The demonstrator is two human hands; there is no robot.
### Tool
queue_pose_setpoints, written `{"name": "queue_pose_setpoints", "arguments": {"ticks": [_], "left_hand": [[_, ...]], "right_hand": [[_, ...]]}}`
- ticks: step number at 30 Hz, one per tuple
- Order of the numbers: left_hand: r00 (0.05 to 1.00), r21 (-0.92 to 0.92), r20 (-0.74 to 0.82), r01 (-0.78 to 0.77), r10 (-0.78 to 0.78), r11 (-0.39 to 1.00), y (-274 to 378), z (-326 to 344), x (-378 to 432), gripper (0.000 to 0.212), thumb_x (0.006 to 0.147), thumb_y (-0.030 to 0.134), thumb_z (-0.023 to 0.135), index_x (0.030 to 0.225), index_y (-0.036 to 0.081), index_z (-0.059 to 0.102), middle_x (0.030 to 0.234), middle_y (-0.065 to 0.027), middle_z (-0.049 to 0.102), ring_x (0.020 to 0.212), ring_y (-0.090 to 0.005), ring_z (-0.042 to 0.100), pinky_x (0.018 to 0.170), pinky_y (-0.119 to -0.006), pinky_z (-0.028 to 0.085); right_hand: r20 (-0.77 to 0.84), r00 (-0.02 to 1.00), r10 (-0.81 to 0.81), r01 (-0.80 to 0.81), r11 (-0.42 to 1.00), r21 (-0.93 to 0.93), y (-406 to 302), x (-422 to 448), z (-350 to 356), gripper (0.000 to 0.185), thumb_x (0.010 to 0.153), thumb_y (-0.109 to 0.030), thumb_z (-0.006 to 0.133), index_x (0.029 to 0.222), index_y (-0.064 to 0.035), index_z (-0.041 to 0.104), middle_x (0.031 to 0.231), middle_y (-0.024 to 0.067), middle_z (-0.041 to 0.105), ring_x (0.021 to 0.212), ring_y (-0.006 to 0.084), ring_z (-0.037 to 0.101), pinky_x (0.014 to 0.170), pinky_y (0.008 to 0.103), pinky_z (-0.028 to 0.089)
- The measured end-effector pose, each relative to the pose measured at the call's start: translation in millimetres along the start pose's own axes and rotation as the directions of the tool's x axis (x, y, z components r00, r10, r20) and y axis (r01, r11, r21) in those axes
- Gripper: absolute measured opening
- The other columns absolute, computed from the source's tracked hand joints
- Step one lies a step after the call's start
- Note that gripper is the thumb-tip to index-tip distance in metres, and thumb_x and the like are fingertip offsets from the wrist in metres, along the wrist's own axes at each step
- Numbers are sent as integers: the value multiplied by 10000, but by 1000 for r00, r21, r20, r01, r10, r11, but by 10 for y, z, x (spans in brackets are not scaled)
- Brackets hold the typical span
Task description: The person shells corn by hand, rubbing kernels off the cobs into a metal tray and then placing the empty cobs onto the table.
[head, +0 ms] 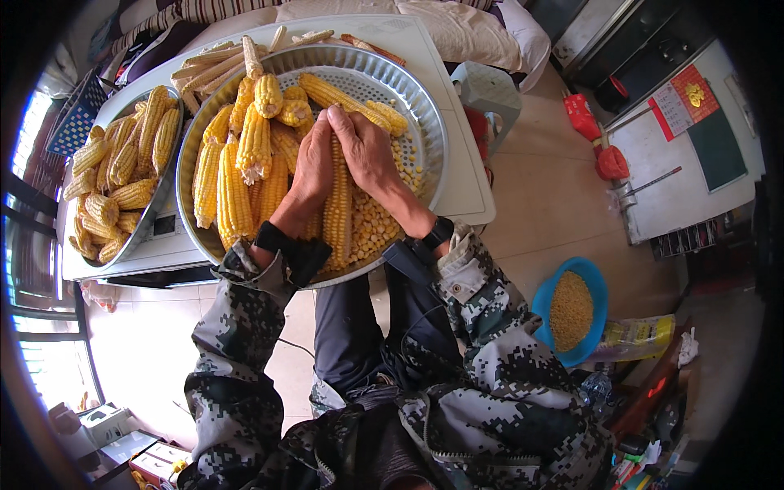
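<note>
Both hands meet over the large round metal pan (pixel 436 184), thumbs side by side. Between my left hand (pixel 315 156) and my right hand (pixel 366 150) is a yellow ear of dried corn (pixel 337 211), its upper end covered by the fingers and its lower part pointing toward me. Whole corn ears (pixel 229 190) are heaped in the pan's left side, close to my left hand. Loose kernels (pixel 373 223) lie below and beside my right wrist. Another ear (pixel 337 98) rests behind the hands on the perforated pan bottom (pixel 367 76).
A second metal pan (pixel 147 229) of corn ears stands left on the white table (pixel 468 196). Bare cobs (pixel 211 67) lie behind the large pan. A plastic stool (pixel 490 89) is beyond the table's right edge. On the floor at right sits a blue basin (pixel 600 288) of kernels.
</note>
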State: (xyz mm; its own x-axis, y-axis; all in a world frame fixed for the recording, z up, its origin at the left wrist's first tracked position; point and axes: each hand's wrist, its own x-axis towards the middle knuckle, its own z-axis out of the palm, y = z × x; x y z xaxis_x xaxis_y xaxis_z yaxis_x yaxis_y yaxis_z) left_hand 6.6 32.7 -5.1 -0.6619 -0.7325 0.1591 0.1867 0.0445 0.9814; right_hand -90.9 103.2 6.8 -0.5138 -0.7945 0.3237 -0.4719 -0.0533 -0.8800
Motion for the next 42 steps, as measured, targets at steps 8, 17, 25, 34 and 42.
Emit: {"name": "queue_pose_setpoints", "arguments": {"ticks": [8, 17, 25, 34, 42], "left_hand": [[994, -200, 100, 63, -44, 978, -75, -68, 64, 577, 1104, 454, 332, 1248, -34, 602, 1187, -100, 653, 1068, -157, 594, 999, -302, 464], [981, -256, 177, 123, -79, 959, -12, -78, 70, 609, 1103, 463, 294, 1144, -29, 651, 1107, -116, 697, 1020, -188, 641, 974, -326, 495], [990, -363, 52, 142, -133, 921, -66, -167, 123, 546, 1087, 458, 374, 1155, -26, 616, 1066, -149, 703, 974, -226, 660, 931, -359, 527], [978, -499, 133, 206, -160, 842, 172, -159, 111, 579, 1088, 485, 307, 1146, -29, 566, 1164, -227, 689, 1071, -316, 660, 990, -409, 523], [982, -493, 24, 177, -190, 852, 103, -131, 349, 490, 1075, 479, 380, 1033, 18, 538, 952, -162, 677, 997, -321, 681, 895, -417, 552]], "right_hand": [[-198, 964, -179, 216, 959, 185, 53, -65, 162, 486, 1080, -398, 442, 1001, 40, 637, 843, 260, 663, 807, 428, 667, 696, 444, 497], [-72, 995, -62, 68, 995, 75, 146, -148, 167, 536, 1105, -401, 364, 1045, 52, 644, 880, 212, 674, 854, 284, 683, 763, 383, 504], [-19, 972, -235, 234, 971, -35, 97, -168, 184, 472, 1082, -371, 448, 1003, 65, 610, 936, 276, 645, 923, 447, 638, 786, 455, 481], [161, 987, 11, -47, 974, 223, -117, -241, 49, 621, 1068, -520, 397, 1208, 44, 616, 1076, 177, 676, 1036, 234, 633, 896, 361, 476], [140, 990, 34, -69, 965, 254, 83, -140, 149, 581, 1082, -466, 380, 1230, 45, 614, 1136, 168, 673, 1076, 248, 623, 928, 365, 466]]}}
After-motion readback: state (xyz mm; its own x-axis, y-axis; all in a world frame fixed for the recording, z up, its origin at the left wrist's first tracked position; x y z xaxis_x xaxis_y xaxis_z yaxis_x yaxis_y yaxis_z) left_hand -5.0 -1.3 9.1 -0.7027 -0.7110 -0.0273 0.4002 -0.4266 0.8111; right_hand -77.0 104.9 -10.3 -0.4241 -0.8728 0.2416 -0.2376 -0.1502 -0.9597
